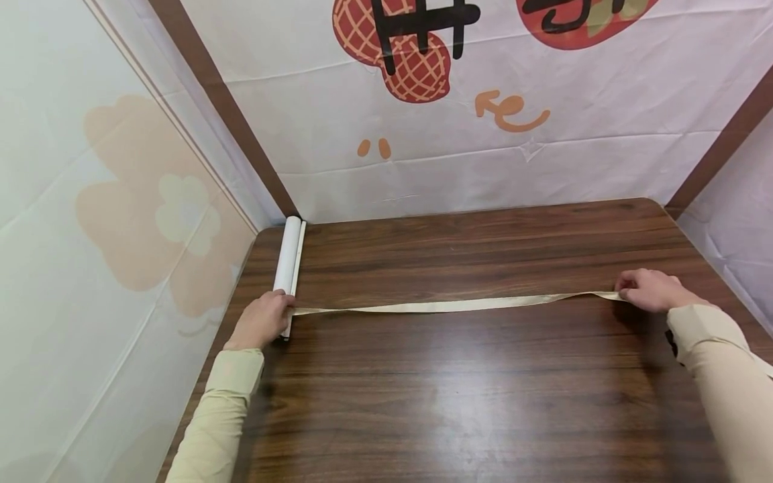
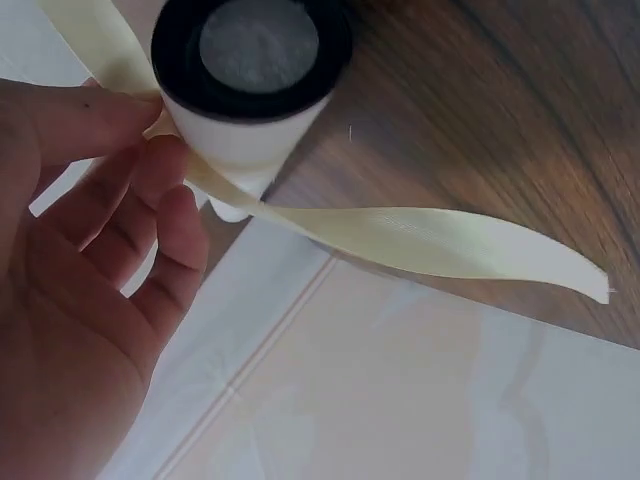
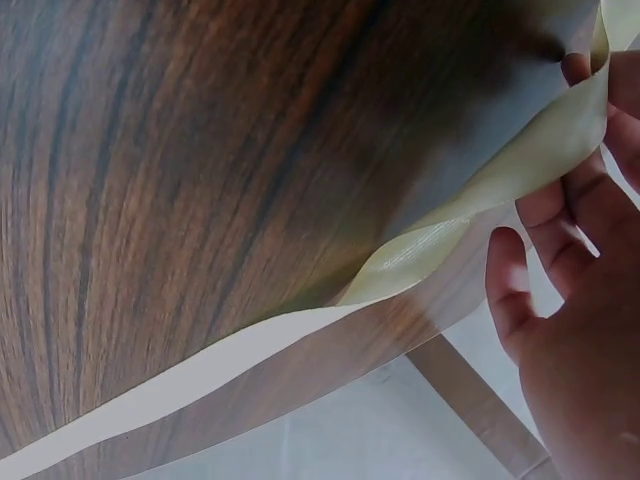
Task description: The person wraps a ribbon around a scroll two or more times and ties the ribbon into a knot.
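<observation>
A pale cream ribbon [image 1: 447, 306] stretches across the dark wooden table [image 1: 447, 389] between the two hands. At the left side, my left hand [image 1: 261, 320] pinches it beside a white roll [image 1: 288, 251]. The left wrist view shows the roll's black end cap [image 2: 255, 105] right by the fingertips, and a loose tail of ribbon [image 2: 440, 240] running out past them to a cut end. Over on the right, my right hand [image 1: 652, 290] pinches the ribbon between thumb and fingers. Near that hand the ribbon [image 3: 420, 255] twists in the right wrist view.
The white roll lies along the table's left edge with a narrow white strip [image 1: 298, 258] beside it. Printed cloth walls [image 1: 459, 174] rise at the back and both sides, with brown posts [image 1: 226, 107] at the corners. Another pale strip [image 1: 763, 365] shows beyond the right sleeve.
</observation>
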A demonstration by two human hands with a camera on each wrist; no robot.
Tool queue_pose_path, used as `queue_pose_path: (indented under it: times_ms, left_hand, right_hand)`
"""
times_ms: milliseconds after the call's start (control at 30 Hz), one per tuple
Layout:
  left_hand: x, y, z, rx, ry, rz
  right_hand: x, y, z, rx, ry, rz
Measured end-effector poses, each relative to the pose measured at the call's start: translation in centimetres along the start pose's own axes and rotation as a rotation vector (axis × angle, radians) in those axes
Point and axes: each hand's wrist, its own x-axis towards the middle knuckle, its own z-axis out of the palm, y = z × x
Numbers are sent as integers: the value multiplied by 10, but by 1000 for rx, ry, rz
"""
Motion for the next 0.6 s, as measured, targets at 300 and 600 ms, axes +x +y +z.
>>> queue_pose_path:
  times_ms: [300, 600]
  left_hand:
    - [-1, -5, -1, -10, 0, 0]
    - [1, -6, -1, -21, -22, -12]
  right_hand:
    - [1, 1, 3, -5, 7, 0]
    - [1, -1, 4, 2, 13, 3]
